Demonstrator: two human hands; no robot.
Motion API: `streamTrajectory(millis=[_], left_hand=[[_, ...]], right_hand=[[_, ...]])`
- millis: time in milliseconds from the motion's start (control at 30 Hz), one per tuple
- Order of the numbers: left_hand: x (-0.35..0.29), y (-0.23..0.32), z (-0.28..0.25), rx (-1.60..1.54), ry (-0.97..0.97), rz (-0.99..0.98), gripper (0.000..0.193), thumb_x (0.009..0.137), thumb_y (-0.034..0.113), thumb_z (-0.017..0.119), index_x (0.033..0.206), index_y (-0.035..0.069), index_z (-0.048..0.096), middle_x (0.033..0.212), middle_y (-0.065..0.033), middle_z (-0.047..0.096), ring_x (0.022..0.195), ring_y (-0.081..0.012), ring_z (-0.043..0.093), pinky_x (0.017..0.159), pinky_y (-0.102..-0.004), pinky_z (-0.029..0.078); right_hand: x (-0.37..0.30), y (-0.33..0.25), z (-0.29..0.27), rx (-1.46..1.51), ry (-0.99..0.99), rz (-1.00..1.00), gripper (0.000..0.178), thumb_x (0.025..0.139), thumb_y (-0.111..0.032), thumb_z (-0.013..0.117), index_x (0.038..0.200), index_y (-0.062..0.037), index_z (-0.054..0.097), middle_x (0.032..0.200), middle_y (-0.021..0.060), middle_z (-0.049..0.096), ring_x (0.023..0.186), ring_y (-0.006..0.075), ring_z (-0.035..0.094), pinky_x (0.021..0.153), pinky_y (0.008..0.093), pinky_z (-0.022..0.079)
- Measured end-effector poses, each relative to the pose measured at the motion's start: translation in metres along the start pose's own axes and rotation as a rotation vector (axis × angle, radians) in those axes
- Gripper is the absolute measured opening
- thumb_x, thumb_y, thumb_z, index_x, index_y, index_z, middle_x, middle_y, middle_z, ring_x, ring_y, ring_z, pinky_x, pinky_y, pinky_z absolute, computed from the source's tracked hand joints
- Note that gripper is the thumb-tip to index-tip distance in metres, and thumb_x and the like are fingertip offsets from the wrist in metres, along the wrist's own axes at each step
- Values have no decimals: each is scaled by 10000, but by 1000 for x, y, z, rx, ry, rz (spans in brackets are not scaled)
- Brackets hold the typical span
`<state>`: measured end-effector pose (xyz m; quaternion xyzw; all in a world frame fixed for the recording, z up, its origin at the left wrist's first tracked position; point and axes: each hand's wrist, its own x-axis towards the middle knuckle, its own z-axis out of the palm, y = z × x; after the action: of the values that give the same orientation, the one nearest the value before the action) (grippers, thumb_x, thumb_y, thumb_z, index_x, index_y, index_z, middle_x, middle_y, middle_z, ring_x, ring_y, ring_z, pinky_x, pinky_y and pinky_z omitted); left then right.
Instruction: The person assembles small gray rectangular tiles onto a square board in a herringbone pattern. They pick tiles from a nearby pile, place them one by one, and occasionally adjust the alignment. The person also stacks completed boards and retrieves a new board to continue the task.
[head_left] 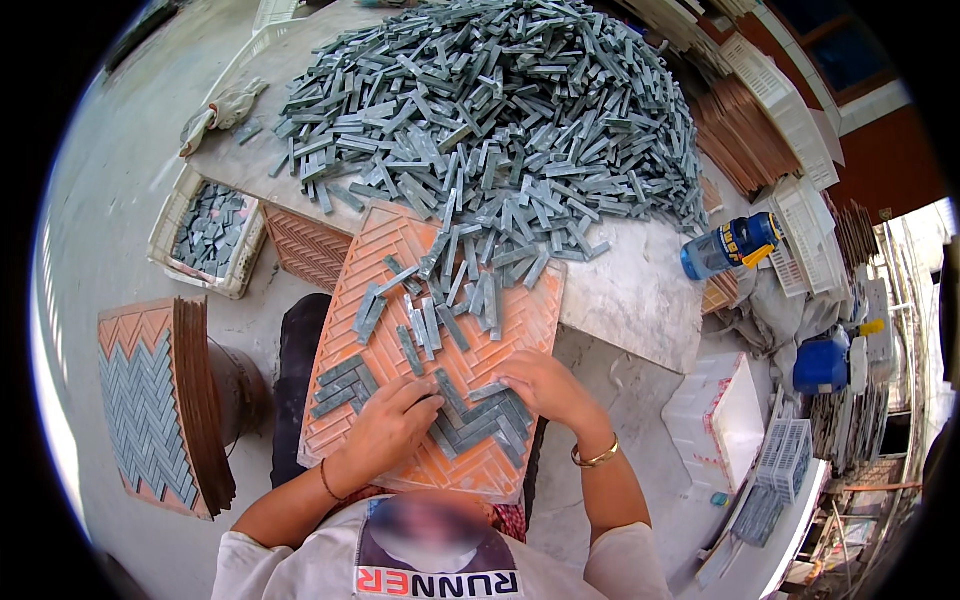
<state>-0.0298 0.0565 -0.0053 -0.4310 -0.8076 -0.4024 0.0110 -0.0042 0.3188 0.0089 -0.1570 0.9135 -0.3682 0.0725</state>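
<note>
On my lap rests an orange herringbone mould board (520, 330), partly filled with grey-green stone strips (482, 428) laid in a zigzag. My right hand (548, 388) pinches the end of a single stone strip (487, 391) at the top of that laid patch. My left hand (395, 425) is closed, its fingertips curled over the patch's left edge; what they hold, if anything, is hidden. A smaller laid group (343, 387) sits left of it. Loose strips (428, 325) are scattered over the board's upper half.
A big heap of stone strips (500, 110) covers the table (640, 290) ahead. A blue bottle (715, 250) stands at its right. Leftward are a white basket of stone pieces (212, 230), a glove (225, 112) and a stack of boards (150, 405). A white foam box (715, 420) sits right.
</note>
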Motion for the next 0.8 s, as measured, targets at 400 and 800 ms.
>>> streamTrajectory(millis=[400, 800], left_hand=[[6, 7, 20, 110, -68, 114, 334, 724, 78, 582, 1040, -20, 618, 1069, -100, 571, 1064, -259, 526, 923, -370, 444], [2, 13, 26, 183, -194, 156, 412, 744, 110, 621, 1135, -18, 594, 1235, -117, 508, 1154, -270, 478, 979, -392, 408]], right_hand=[[3, -13, 10, -128, 122, -94, 107, 758, -34, 673, 857, -20, 634, 862, 87, 633, 800, 272, 593, 714, 345, 479], [55, -29, 39, -79, 390, 192, 264, 759, -123, 713, 977, -12, 614, 803, 125, 634, 675, 241, 613, 621, 327, 492]])
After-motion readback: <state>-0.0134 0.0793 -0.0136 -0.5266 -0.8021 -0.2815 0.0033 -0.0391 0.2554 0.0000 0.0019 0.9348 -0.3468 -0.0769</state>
